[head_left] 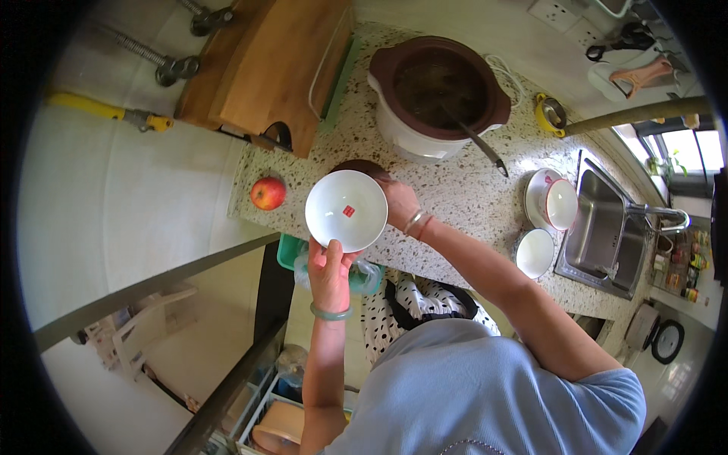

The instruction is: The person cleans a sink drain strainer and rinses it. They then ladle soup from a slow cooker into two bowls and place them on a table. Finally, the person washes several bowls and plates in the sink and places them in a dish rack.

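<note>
Overhead, a speckled stone worktop with a steel sink set into its right end and a wooden chopping board leaning at the far left corner. Behind the centre, toward the back edge, a white slow cooker with a brown inner pot, dark liquid inside and a ladle handle slanting out to the right. Near the sink edge, two white bowls: one on a saucer, one alone near the front edge. At the front left corner, a red apple. Over the front edge, left of centre, a white bowl, tilted so its empty inside faces up toward the camera, a small red mark at the bottom. Left hand directly below it, thumb over the near rim and fingers closed underneath: a firm pinch grip. Right hand just beyond the bowl's right rim, curled around something dark brown mostly hidden behind the bowl; cannot tell what it is or how tight the hold. Cooker up and to the right of the bowl.
</note>
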Action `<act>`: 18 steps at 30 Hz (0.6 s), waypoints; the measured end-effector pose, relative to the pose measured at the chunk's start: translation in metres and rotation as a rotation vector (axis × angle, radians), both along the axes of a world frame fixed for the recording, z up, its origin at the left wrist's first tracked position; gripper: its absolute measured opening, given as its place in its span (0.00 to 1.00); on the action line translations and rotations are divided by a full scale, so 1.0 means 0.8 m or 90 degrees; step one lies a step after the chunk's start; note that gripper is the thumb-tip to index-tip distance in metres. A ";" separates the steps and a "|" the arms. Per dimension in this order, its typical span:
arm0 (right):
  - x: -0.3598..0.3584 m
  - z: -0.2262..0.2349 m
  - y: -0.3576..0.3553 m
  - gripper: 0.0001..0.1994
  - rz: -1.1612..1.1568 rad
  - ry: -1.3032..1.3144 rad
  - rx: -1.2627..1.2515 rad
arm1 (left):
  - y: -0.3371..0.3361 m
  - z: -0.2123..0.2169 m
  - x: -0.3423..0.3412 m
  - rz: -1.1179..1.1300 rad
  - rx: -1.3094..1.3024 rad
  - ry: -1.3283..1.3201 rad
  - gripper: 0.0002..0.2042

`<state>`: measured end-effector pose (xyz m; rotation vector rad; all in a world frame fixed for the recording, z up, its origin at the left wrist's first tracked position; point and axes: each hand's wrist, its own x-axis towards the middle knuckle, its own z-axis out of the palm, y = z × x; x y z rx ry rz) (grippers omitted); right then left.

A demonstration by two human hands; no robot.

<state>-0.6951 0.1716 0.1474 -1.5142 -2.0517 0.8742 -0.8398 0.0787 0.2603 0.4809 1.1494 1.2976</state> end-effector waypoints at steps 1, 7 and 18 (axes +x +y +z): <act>0.012 0.013 -0.004 0.10 -0.049 0.078 -0.021 | 0.002 0.000 0.001 -0.006 -0.001 -0.016 0.23; 0.132 0.105 -0.032 0.12 -0.368 0.351 -0.012 | 0.023 0.009 0.020 -0.040 0.023 -0.036 0.24; 0.191 0.192 0.075 0.08 0.017 -0.088 0.348 | 0.049 0.027 0.060 -0.085 0.035 -0.047 0.20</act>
